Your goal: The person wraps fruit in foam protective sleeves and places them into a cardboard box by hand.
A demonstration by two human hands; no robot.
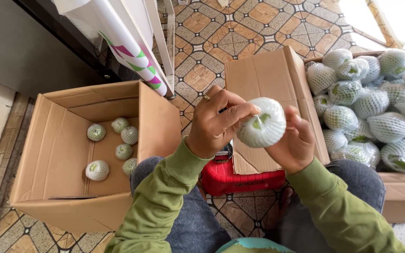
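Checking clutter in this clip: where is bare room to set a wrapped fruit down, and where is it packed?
Free: the left box floor, left of its six netted fruits. Also floor tiles behind the boxes. Crowded: the right box, heaped with netted fruit; both hands hold one fruit.

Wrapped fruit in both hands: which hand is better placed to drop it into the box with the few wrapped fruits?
Left, probably. The left hand already grips the wrapped fruit from above, and the sparsely filled box sits on that side. The right hand only cups it underneath.
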